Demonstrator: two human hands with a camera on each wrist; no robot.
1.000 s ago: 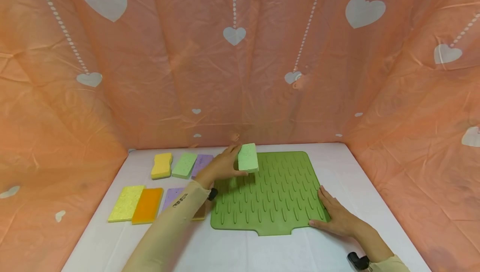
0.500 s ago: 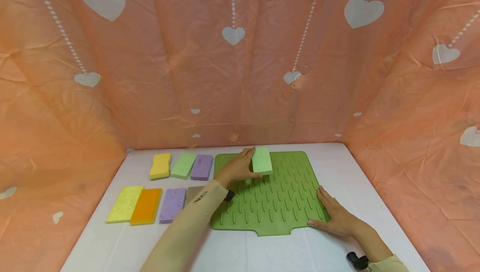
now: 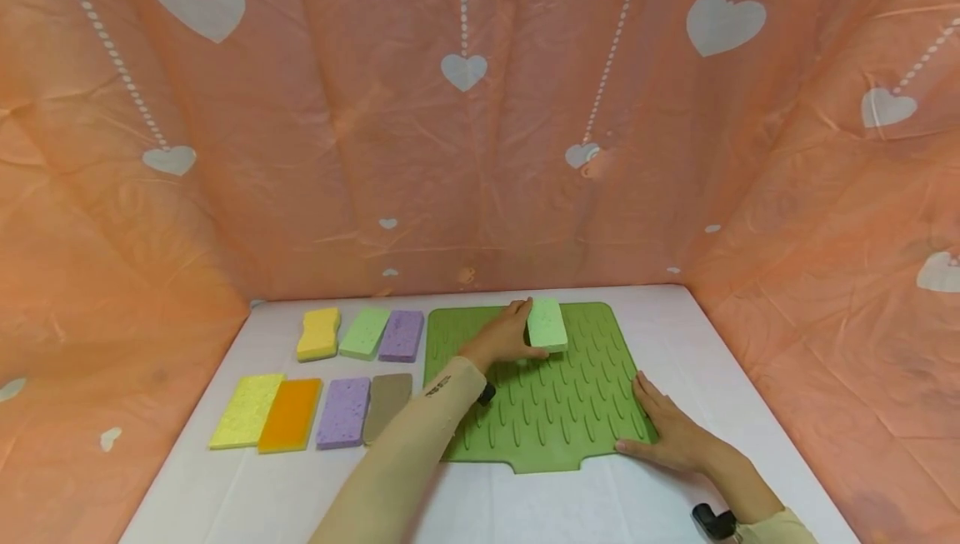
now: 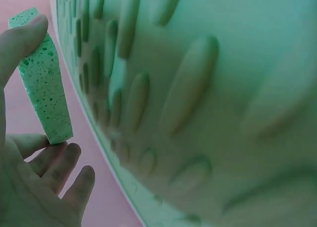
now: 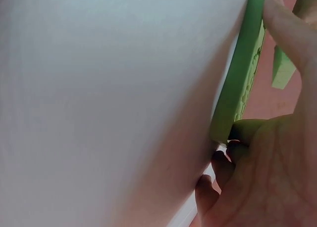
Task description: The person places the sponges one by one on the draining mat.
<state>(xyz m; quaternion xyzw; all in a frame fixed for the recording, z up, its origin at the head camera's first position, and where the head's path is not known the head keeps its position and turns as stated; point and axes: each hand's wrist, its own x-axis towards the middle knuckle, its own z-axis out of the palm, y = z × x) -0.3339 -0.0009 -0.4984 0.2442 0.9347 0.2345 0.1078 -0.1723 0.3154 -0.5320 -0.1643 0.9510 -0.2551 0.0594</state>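
My left hand grips a light green sponge over the far right part of the green ribbed mat. In the left wrist view the thumb lies on one end of the pitted sponge and the fingertips are at the other end. At the mat's front right corner, my right hand rests with its fingers along the right edge and its thumb on the front edge. The right wrist view shows the thumb and index finger against the mat's side.
Left of the mat lies a back row: a wavy yellow sponge, a green sponge and a purple sponge. In front are a yellow cloth-like sponge, an orange one, a purple one and a grey-brown one.
My left hand has carried the green sponge rightward across the mat. The back purple sponge and the grey-brown one have come out from behind the left arm. My right hand has stayed put.
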